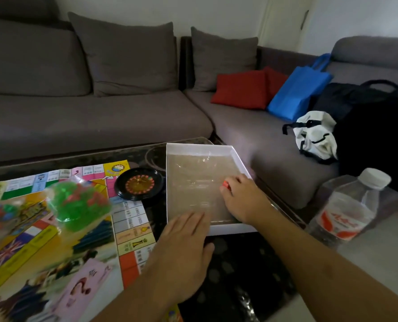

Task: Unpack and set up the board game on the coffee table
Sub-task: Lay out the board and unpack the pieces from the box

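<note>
Two hands (pixel 214 219) reach the white box (pixel 239 159); right pinches something small and red.

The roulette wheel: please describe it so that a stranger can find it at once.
On the coffee table, find the colourful game board and the white box. Between them sits the roulette wheel, a small round black dish with a red-and-black numbered ring, the only round thing there.

Grey corner sofa (pixel 95 117) with grey back cushions (pixel 128 56), two red cushions (pixel 242 89), blue tote bag (pixel 298 91), white bag with black straps (pixel 315 135), black backpack (pixel 356 96), clear water bottle (pixel 349 210) with white cap beside the table.
</note>
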Demonstrator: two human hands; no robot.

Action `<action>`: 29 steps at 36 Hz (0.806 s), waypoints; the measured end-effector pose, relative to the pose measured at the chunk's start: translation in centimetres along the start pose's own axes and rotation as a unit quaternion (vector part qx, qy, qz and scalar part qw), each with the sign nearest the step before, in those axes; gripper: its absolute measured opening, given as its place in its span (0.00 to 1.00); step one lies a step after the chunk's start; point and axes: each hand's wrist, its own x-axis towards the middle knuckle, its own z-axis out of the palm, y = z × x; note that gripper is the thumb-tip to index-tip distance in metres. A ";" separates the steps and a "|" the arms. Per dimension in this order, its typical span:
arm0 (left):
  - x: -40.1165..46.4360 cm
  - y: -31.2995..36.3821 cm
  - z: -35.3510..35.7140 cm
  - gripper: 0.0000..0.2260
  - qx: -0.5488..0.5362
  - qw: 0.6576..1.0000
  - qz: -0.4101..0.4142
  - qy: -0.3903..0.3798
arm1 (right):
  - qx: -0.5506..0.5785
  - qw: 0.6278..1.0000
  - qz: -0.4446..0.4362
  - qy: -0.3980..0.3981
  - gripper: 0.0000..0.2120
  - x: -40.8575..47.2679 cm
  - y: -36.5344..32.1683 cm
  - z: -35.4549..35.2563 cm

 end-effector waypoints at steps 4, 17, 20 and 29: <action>0.0 0.1 0.4 0.29 -0.012 1.000 -0.011 0.004 | 0.012 1.000 0.007 -0.012 0.22 -0.3 0.3 0.2; 0.0 0.2 0.6 0.29 -0.002 1.000 -0.013 0.006 | 0.072 0.995 0.013 0.064 0.18 -0.7 0.2 -0.2; 0.0 0.3 0.6 0.29 0.002 1.000 -0.013 -0.001 | 0.125 0.986 0.039 0.104 0.19 -0.1 0.3 -0.2; 0.1 0.3 0.1 0.29 -0.002 1.000 -0.017 -0.020 | 0.562 0.767 0.225 0.212 0.20 1.3 -0.3 -2.2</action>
